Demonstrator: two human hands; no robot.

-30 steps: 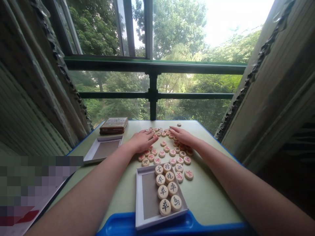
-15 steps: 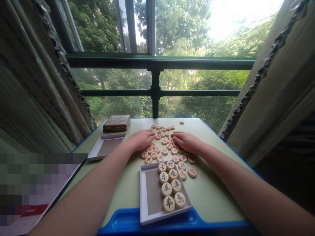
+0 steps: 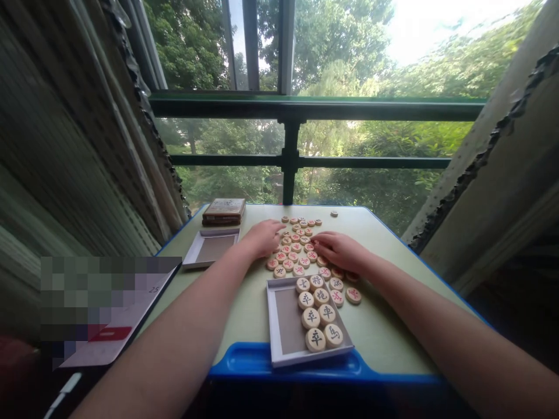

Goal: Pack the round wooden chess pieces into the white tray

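Several round wooden xiangqi pieces (image 3: 296, 247) with red or black characters lie loose on the table. My left hand (image 3: 264, 237) hovers at the left edge of this group, fingers apart, index finger stretched toward the far pieces. On the right side, my right hand (image 3: 340, 251) rests low over the pieces with its fingers loosely bent. Its fingertips are beside or touching a red piece (image 3: 310, 247), and the palm partly hides others. Closer to me stands a shallow white box tray (image 3: 282, 317), with black-character pieces (image 3: 311, 318) in two rows along its right side.
A second shallow tray (image 3: 212, 250) lies at the left, behind it a stack of boxes (image 3: 223, 211). One lone piece (image 3: 334, 213) sits at the far right. A blue trough (image 3: 244, 361) edges the green table (image 3: 393, 343). A window railing (image 3: 290, 154) stands beyond.
The view has shifted, so everything sits farther right and slightly higher. My left hand has lifted somewhat and spread its index finger. The right hand's fingers have bent more over the pieces.
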